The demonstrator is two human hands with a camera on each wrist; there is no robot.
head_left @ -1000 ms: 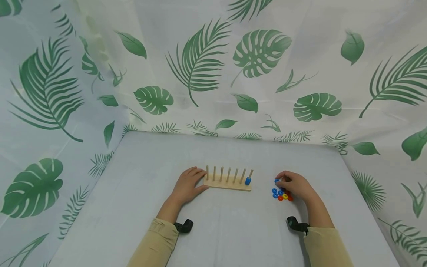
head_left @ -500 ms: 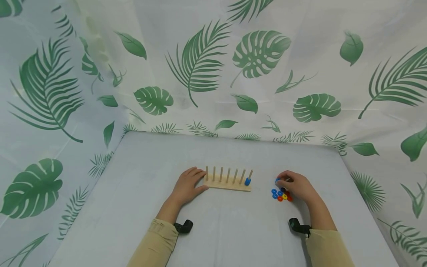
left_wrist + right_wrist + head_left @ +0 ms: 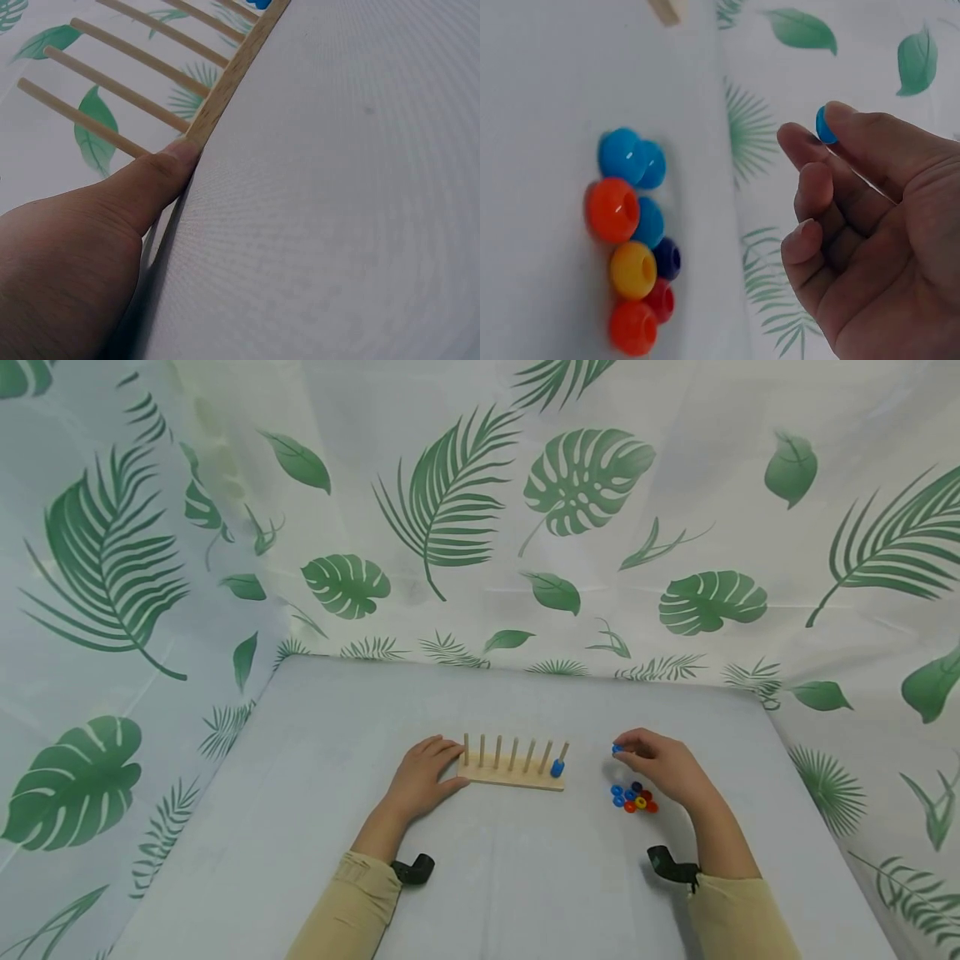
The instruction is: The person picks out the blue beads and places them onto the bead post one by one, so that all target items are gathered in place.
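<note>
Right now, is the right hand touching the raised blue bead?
Touching: the right wrist view shows the right hand pinching the blue bead at the thumb tip.

Soft, greyish light is filling the views; glints are dotting the beads (image 3: 628, 270), and dark shadow is pooling beside the left hand (image 3: 82, 251).

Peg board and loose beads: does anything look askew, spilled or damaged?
Nothing stands out. The left hand holds the peg board by one end, the loose beads sit in one cluster, and the right hand pinches a blue bead. No damage shows.
</note>
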